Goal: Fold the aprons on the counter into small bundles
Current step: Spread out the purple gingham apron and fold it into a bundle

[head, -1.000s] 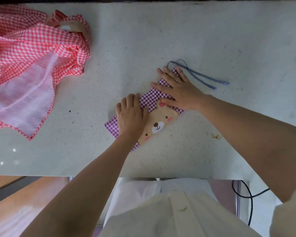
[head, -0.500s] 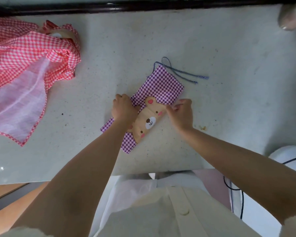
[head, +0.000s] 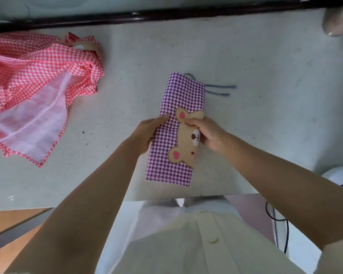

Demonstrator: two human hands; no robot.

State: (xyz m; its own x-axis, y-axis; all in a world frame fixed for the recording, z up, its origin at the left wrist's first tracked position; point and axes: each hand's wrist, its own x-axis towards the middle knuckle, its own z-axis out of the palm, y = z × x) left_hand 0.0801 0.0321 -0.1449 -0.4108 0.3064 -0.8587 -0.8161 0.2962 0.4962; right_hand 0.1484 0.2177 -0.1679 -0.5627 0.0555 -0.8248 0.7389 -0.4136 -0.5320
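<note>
A purple gingham apron [head: 181,95], folded into a long narrow strip with a tan bear face patch, lies on the pale counter [head: 246,62] near its front edge. My left hand [head: 147,131] grips the strip's left edge at mid-length. My right hand [head: 208,133] pinches the right edge over the bear's face. The apron's blue cord [head: 220,89] trails out to the right from the far end. A red gingham apron [head: 34,82] lies unfolded and crumpled at the far left of the counter.
A dark rail [head: 166,15] runs along the counter's back edge. A pale object [head: 339,22] sits at the back right corner. A black cable [head: 277,220] hangs below the counter's front edge on the right, by a white object [head: 339,175].
The purple strip has turned from a diagonal lie to nearly straight, pointing away from me. Both hands shifted from pressing flat on it to gripping its side edges.
</note>
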